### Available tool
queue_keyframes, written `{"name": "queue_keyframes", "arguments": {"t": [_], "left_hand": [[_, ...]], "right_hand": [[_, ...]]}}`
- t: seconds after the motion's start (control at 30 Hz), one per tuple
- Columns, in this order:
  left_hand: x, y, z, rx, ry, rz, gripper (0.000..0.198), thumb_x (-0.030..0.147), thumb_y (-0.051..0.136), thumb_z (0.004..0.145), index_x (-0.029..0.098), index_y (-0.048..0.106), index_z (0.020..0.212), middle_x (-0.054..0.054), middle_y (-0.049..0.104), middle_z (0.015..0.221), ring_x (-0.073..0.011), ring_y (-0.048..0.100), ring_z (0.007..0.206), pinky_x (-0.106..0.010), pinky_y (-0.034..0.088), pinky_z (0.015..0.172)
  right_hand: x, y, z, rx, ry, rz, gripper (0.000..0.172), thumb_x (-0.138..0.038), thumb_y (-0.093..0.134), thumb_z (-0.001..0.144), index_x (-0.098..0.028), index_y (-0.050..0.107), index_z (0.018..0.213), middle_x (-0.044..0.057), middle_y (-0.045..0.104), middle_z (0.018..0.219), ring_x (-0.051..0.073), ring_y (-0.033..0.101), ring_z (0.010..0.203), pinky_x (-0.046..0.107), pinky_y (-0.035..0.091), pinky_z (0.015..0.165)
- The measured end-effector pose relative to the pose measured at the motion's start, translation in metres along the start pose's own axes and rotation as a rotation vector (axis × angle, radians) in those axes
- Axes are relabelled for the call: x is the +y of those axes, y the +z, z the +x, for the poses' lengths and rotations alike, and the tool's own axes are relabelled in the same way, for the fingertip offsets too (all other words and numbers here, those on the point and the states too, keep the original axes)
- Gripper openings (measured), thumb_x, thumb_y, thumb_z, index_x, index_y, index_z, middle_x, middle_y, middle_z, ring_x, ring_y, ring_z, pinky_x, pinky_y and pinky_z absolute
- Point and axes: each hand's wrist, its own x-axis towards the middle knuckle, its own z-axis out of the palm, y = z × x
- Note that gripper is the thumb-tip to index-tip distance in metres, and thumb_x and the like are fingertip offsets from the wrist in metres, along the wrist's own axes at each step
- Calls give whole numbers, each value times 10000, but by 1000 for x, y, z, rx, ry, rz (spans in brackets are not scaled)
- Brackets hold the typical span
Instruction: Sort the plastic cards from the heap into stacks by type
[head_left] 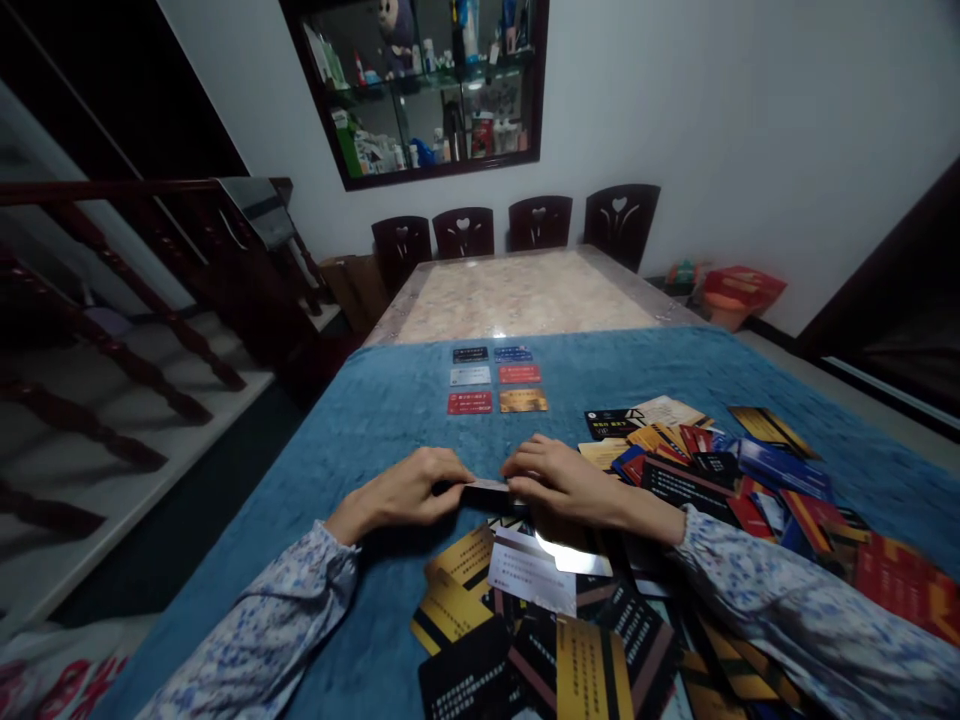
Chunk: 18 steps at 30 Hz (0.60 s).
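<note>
My left hand (pixel 420 487) pinches the left end of a plastic card (pixel 487 487), seen almost edge-on. At its right end, the fingers of my right hand (pixel 559 480) close on the same card; whether it is one card or a thin stack I cannot tell. Just below my hands lies a loose heap with a white card (pixel 531 568), a gold card (pixel 592 665) and a black card (pixel 469 670). Beyond my hands, several cards lie in two neat columns, among them a red card (pixel 469 403) and a gold patterned card (pixel 523 401).
A second heap of mixed cards (pixel 690 478) spreads on the right, partly beyond my right sleeve. All lie on a blue cloth (pixel 390 400) over a stone-topped table (pixel 517 295). Dark chairs (pixel 540 220) line the far end, and a wooden railing (pixel 112 260) stands left.
</note>
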Motion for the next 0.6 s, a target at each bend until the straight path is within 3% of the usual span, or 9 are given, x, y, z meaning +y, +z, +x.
{"name": "queue_keyframes", "arguments": {"t": [0.1,0.2,0.37,0.6], "left_hand": [[-6,-1,1,22,-31,-27,271,160,470,912,160,723,1007,-66,744,922,-154,670,828,-237,500,783],[-14,5,3,85,-79,-38,295,184,449,931,158,723,1039,-72,755,925,-166,688,811,-251,516,774],[-31,21,4,180,-102,-83,384,106,463,874,168,673,1189,-96,735,1131,-198,695,1006,-330,528,926],[-38,31,3,196,-97,-81,535,70,462,852,159,532,1375,-127,657,1291,-207,644,1148,-369,501,1009]], "right_hand": [[-4,1,0,53,-22,68,308,-352,424,1009,-169,669,1048,94,696,962,216,586,917,366,420,856],[-8,3,-1,105,20,72,247,-300,510,957,-162,656,1101,103,704,974,225,588,904,363,432,826],[-5,13,-1,160,104,84,292,-149,523,877,-171,636,1146,91,701,933,209,606,841,321,451,750],[1,19,0,176,167,88,303,-158,510,882,-139,598,1172,116,688,955,223,616,855,324,460,746]]}}
